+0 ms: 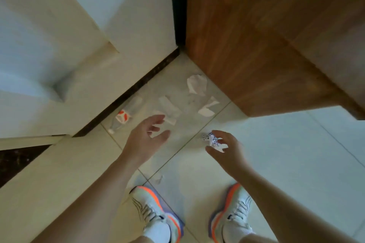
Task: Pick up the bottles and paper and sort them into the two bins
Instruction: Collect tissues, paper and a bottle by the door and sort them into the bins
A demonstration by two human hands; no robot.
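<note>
Pale floor tiles (276, 154) fill the lower view, bounded by a white wall with a dark skirting strip (130, 92) on the left and a brown wooden cabinet (266, 45) on the right; the two meet in a corner ahead. Open floor extends to the right of the feet.

Left hand (146, 138): fingers spread wide, empty, held above the floor. Right hand (225, 152): fingers spread, thumb apart. A crumpled printed paper ball (210, 138) lies at the right fingertips; contact cannot be confirmed.

A clear bottle (126, 115) with a red-and-white label lies on its side along the skirting strip, left of the left hand. A second clear bottle or wrapper (168, 108), blurred, lies just beyond the left fingertips. A folded white paper scrap (207, 107) rests further ahead between the hands, near the cabinet edge. A larger crumpled white paper (196, 84) lies deepest in the corner, close to the cabinet.

Two white shoes (154, 209) with orange trim stand on the tiles below the hands. A small pale scrap (159, 179) lies just ahead of the left shoe.
</note>
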